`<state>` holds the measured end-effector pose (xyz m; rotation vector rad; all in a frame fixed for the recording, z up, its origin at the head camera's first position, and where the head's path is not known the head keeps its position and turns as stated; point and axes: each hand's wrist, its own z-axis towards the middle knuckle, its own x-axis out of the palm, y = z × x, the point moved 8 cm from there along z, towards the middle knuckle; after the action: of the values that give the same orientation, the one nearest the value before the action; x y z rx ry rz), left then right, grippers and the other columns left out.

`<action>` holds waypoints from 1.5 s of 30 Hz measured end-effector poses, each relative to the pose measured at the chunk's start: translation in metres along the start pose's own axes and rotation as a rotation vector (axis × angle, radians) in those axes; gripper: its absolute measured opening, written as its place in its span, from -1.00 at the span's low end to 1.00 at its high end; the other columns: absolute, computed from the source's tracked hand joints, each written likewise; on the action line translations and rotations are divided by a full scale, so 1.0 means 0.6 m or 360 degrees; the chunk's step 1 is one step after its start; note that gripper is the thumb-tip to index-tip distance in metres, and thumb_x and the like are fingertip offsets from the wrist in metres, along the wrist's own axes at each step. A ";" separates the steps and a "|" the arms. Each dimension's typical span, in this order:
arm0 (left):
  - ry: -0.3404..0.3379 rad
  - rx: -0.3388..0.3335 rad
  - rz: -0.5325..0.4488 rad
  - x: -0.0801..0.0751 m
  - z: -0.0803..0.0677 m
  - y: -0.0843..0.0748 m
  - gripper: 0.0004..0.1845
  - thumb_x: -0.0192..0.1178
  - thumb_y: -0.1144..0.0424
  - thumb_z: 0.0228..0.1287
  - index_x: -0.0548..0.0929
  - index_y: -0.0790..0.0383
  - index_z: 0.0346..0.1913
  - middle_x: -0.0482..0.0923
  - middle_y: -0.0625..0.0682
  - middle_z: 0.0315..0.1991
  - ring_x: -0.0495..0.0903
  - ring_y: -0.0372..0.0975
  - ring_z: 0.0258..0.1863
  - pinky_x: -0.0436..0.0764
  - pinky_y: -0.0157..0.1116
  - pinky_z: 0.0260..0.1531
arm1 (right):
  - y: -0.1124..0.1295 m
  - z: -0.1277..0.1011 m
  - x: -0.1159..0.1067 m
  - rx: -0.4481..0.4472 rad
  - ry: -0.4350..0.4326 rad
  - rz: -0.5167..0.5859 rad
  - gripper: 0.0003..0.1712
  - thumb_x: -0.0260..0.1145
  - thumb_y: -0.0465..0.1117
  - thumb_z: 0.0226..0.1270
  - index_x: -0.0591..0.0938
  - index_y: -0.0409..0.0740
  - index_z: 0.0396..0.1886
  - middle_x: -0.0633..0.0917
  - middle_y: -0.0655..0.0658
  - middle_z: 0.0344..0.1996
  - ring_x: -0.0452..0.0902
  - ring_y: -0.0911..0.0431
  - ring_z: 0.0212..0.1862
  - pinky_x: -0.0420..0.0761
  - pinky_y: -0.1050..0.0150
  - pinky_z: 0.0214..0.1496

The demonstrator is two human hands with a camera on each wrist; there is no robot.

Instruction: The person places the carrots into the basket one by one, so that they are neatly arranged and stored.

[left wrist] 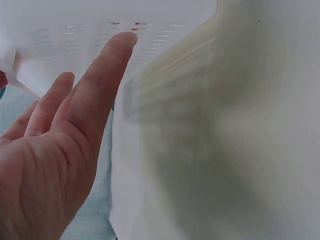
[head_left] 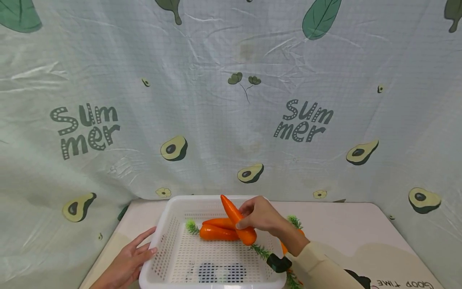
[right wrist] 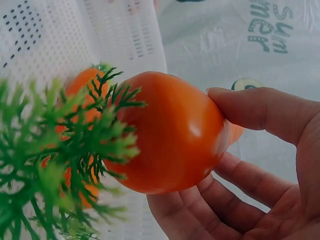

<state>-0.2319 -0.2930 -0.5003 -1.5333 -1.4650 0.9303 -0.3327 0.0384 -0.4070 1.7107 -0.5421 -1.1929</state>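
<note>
In the head view, my right hand (head_left: 262, 214) pinches an orange carrot (head_left: 231, 210) between thumb and fingers, above the right half of a white perforated basket (head_left: 213, 285). Its tip points up and away; the green leafy top (head_left: 260, 252) hangs toward me. Close up, the right wrist view shows the carrot's thick end (right wrist: 170, 140) with thumb and fingers around it. Two more carrots (head_left: 218, 233) lie side by side in the basket. My left hand (head_left: 126, 261) rests against the basket's left wall, fingers extended; the left wrist view shows one fingertip at the slotted side (left wrist: 75, 42).
Beyond the basket's right side, partly hidden by my right forearm, are more orange pieces (head_left: 284, 248) with green tops (head_left: 294, 221). The pale table (head_left: 335, 228) carries printed lettering at its near right. A printed avocado-pattern sheet (head_left: 216, 120) hangs behind.
</note>
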 end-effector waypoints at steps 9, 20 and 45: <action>-0.0063 -0.0022 0.0014 -0.003 0.001 0.004 -0.04 0.26 0.12 0.33 -0.14 -0.05 0.59 0.11 0.37 0.50 0.68 0.04 0.04 0.68 0.17 -0.07 | 0.009 0.010 0.016 -0.0065 0.0025 -0.0157 -0.76 0.57 -0.27 -0.06 0.74 -0.13 -0.33 0.69 -0.06 -0.42 0.55 0.07 -0.35 0.69 0.24 -0.31; -0.0024 -0.0005 -0.0011 -0.004 0.000 0.002 -0.05 0.26 0.15 0.34 -0.14 -0.06 0.59 0.13 0.36 0.50 0.68 0.04 0.05 0.66 0.18 -0.04 | 0.021 0.030 0.045 -0.0159 0.0052 -0.0440 -0.71 0.59 -0.25 -0.09 0.74 -0.13 -0.30 0.67 0.01 -0.45 0.56 0.12 -0.41 0.70 0.28 -0.37; 0.0014 0.0027 -0.0027 -0.003 0.003 0.002 -0.06 0.24 0.13 0.36 -0.15 0.00 0.59 0.08 0.33 0.52 0.65 0.03 0.10 0.65 0.17 0.00 | 0.030 0.063 0.099 -0.0227 0.0253 -0.0860 -0.69 0.58 -0.23 -0.08 0.77 -0.04 -0.23 0.67 0.13 -0.45 0.52 0.23 -0.41 0.59 0.44 -0.33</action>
<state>-0.2334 -0.2947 -0.5020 -1.5090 -1.4584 0.9226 -0.3383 -0.0323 -0.4218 1.8645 0.1151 -1.4081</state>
